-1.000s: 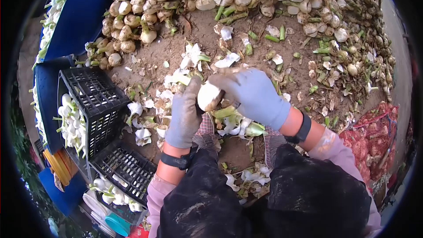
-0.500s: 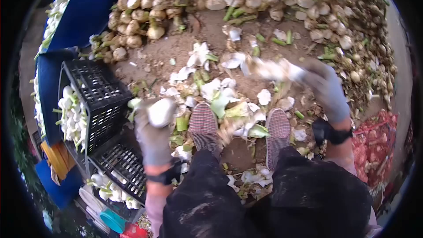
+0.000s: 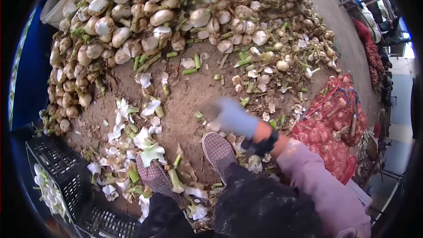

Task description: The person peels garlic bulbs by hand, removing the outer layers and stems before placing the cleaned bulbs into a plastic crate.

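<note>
Presently, the right hand (image 3: 227,115) is over brown earth (image 3: 183,94) between the heaped bulbs (image 3: 161,17) and the shoes (image 3: 218,150) — motion blur, so whether it is spread or pinching cannot be told. The left hand is out of view. The heap's near edge curves across the far side, apart from the hand; peelings (image 3: 152,154) flank the shoes. Containers: a black crate (image 3: 57,155) (lattice-walled) holding white bulbs (image 3: 49,195), left; red net sacks (image 3: 324,136) of bulbs, right — and a white bucket (image 3: 51,12), far left.
</note>
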Tool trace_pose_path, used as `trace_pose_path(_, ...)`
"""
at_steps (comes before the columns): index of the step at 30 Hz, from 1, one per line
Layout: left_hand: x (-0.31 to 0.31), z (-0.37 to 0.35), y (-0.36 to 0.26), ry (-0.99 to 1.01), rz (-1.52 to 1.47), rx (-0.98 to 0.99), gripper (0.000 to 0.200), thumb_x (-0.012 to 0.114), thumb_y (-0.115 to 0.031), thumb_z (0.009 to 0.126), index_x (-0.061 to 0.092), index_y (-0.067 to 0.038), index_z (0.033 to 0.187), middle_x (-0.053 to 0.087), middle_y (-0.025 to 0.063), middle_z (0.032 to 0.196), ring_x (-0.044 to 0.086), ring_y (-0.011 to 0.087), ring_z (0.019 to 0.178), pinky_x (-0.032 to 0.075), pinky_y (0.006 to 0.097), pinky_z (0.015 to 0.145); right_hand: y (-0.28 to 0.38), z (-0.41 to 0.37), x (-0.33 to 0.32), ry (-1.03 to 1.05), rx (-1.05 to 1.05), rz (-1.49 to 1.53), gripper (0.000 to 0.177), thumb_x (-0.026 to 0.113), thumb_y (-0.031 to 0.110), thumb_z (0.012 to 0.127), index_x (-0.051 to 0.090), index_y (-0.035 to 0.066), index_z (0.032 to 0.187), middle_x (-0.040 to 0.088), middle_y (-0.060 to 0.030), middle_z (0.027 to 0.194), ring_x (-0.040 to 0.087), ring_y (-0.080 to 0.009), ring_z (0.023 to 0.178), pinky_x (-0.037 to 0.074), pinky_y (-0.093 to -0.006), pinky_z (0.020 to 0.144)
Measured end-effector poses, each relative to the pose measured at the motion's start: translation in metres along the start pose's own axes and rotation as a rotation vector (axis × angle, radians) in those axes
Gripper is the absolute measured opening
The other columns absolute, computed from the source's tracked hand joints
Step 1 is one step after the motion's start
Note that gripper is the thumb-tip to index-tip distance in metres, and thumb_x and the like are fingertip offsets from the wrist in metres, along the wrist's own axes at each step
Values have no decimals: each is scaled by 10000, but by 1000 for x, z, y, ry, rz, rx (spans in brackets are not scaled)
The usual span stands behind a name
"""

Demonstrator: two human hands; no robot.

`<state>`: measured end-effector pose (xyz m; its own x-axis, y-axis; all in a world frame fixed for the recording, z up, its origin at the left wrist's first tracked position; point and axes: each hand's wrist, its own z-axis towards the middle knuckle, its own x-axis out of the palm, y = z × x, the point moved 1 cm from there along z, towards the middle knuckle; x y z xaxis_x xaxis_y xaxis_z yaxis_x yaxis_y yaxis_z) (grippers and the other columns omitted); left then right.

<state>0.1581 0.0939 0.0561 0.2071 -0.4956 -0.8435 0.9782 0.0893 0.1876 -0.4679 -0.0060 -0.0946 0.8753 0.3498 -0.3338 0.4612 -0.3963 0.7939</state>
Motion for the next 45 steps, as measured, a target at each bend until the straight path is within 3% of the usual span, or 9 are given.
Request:
trace_pose_path(2, 35, 11, 12, 227, -82, 331, 427, 531, -179, 967, 480, 0, 1352, 557, 154, 1300, 540, 305, 1177, 452, 404, 994, 16, 10, -88, -592, 101, -559, 428, 593, 17, 781, 641, 166, 1180, 636, -139, 1146, 639, -305, 962, 533, -407, 822)
trace_pose_path(3, 50, 32, -50, 393, -622, -406, 372, 534, -165, 966, 540, 23, 1287, 592, 142, 1244, 551, 254, 1145, 424, 347, 996, -5, 21, -121, -789, -84, -1067, 426, 563, 10, 802, 636, 177, 1187, 608, -141, 1177, 600, -335, 1018, 506, -426, 866)
trace_pose_path(6, 61, 71, -226, 591, -962, -487, 306, 557, -123, 947, 577, 21, 1217, 604, 126, 1200, 559, 217, 1114, 407, 319, 991, -45, 53, -149, -668, 61, -1141, 359, 562, 11, 831, 641, 139, 1157, 599, -127, 1170, 592, -310, 1005, 500, -410, 884)
trace_pose_path(13, 84, 67, -409, 738, -1128, 296, 612, 742, -111, 750, 502, -7, 1304, 489, 206, 1310, 528, 358, 1165, 439, 398, 988, 15, 41, 61, -125, -169, 479, 542, 656, 275, 908, 470, 39, 1360, 614, -139, 1194, 624, -212, 997, 531, -318, 837)
trace_pose_path(26, 102, 49, -388, 893, -1410, -94, 650, 809, -93, 678, 501, 69, 1228, 585, 125, 1139, 593, 219, 1011, 483, 325, 908, 51, 26, 71, 76, 56, 423, 255, 578, 212, 938, 659, -26, 891, 618, -78, 663, 594, -151, 605, 455, -330, 567)
trace_pose_path(29, 103, 45, -385, 1228, -2001, -965, 537, 676, -243, 891, 457, 1, 1316, 633, 121, 994, 621, 173, 753, 478, 247, 567, 51, 23, 71, -38, 38, 224, 239, 597, 209, 913, 655, -16, 858, 609, -132, 649, 603, -208, 590, 465, -344, 576)
trace_pose_path(35, 109, 39, -381, 1176, -2230, -853, 623, 606, -355, 925, 363, -47, 1409, 585, 133, 1128, 619, 194, 775, 454, 235, 556, 54, 24, 79, -204, -303, -520, 213, 614, 197, 899, 664, -7, 939, 654, -152, 758, 652, -225, 679, 505, -347, 645)
trace_pose_path(37, 105, 47, -378, 1264, -1923, -689, 707, 696, -159, 853, 313, 5, 1424, 560, 98, 1183, 600, 147, 884, 511, 270, 685, 46, 29, 91, -104, -151, 501, 201, 608, 150, 907, 665, -16, 1005, 694, -119, 871, 660, -164, 778, 516, -322, 707)
trace_pose_path(45, 124, 41, -363, 724, -1350, -519, 267, 590, -97, 915, 614, 27, 1150, 631, 137, 994, 626, 170, 762, 509, 266, 736, 70, 20, 80, 312, 197, 496, 155, 563, 78, 931, 648, -30, 1004, 658, -35, 819, 587, -74, 714, 465, -256, 600)
